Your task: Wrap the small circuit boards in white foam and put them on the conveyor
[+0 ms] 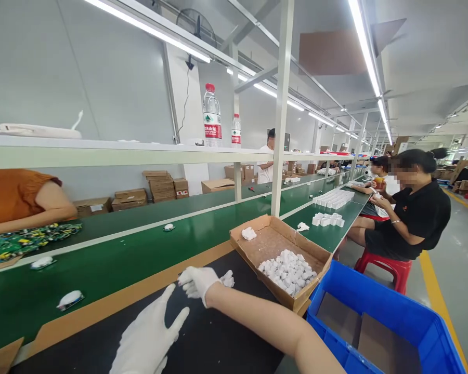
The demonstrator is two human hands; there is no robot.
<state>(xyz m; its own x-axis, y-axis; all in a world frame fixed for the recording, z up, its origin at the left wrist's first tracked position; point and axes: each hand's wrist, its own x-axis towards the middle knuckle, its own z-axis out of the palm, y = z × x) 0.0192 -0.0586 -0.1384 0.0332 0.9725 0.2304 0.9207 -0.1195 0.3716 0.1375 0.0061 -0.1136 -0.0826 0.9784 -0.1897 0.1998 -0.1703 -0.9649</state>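
Observation:
My left hand [146, 332], in a white glove, is over the black mat [214, 337] with thumb and forefinger apart and nothing visible between them. Just beyond its fingertips is my right hand [198, 283], also gloved, with its fingers curled together; whatever they hold, if anything, is hidden. Behind my right wrist a crumpled white lump [228, 279] rests on the mat. To the right, a shallow cardboard tray [239, 249] contains a heap of small white pieces [288, 272] and one larger white lump [248, 234] in its far left corner.
A blue bin [425, 332] with cardboard inside stands at the right. On the green conveyor belt [120, 259] lie several parts topped with white, such as one [70, 299] at left. A shelf post [283, 104] rises behind the tray. Co-workers sit right and across.

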